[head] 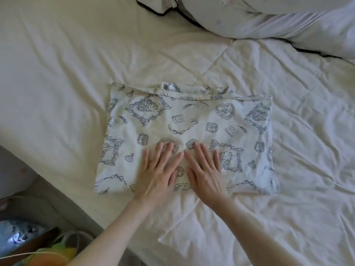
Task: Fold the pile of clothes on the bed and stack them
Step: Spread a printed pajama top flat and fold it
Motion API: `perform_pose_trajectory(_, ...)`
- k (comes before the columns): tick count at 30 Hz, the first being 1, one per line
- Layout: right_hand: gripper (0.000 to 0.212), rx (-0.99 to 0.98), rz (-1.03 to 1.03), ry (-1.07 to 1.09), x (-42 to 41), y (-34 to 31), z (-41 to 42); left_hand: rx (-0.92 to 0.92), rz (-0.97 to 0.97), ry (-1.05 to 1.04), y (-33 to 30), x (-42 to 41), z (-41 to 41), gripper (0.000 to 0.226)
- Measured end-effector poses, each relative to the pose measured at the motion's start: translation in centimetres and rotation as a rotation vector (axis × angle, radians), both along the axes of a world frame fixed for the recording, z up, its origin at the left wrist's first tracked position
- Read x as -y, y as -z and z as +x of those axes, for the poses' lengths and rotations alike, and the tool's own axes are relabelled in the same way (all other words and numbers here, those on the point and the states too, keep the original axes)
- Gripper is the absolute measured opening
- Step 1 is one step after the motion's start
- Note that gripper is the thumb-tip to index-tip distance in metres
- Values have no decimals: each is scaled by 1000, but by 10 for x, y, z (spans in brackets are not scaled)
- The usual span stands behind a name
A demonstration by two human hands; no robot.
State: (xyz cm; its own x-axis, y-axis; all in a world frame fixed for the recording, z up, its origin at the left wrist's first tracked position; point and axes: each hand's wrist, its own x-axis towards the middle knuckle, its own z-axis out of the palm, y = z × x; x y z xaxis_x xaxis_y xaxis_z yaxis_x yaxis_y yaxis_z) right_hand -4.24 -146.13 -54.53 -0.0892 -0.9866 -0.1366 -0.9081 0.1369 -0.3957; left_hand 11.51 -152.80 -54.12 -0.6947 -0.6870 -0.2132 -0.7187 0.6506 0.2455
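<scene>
Left hand (158, 173) and right hand (206, 169) press flat-fingered near the folded printed garment's (192, 120) near edge, bare bed (57, 64) around.

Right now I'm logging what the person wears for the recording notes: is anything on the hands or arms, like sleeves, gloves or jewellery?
Nothing shows. The left hand and right hand are bare, with no gloves, and no rings or watch are visible. Both forearms are uncovered as far as the picture's bottom edge, so no sleeve is in view.

2 bare forearms, no sleeves showing; left hand (157, 175) and right hand (206, 172) wear no rings or watch.
</scene>
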Motion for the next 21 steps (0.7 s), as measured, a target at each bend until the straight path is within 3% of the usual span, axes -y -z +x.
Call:
perform_pose_trajectory(3, 48, -141, 132, -44, 0, 8, -33, 149, -9, -59, 6, 30, 15, 52)
perform_pose_trajectory(5, 49, -191, 259, 57, -7, 10, -69, 234, 3, -161, 9, 55, 36, 54)
perform_pose_trajectory(9, 54, -237, 283, 307, -9, -1, -114, 182, 4, -416, -2, 94, 47, 52)
perform_pose_trajectory(11, 49, -229, 167, 250, 14, -9, -109, 81, -58, -325, -11, 110, 24, 48)
perform_pose_trajectory(13, 37, -183, 55, 154, 49, -11, -96, -32, -60, -67, -16, 119, -8, 38)
perform_pose_trajectory(15, 31, -117, 51, 87, 86, -10, -86, 18, 7, 91, -15, 125, -34, 42)
perform_pose_trajectory(18, 44, -217, 96, 50, 126, -6, -102, 170, 38, -34, -8, 155, -58, 49)
perform_pose_trajectory(21, 56, -245, 244, 260, 139, -11, -128, 100, 44, -224, -17, 182, -67, 53)
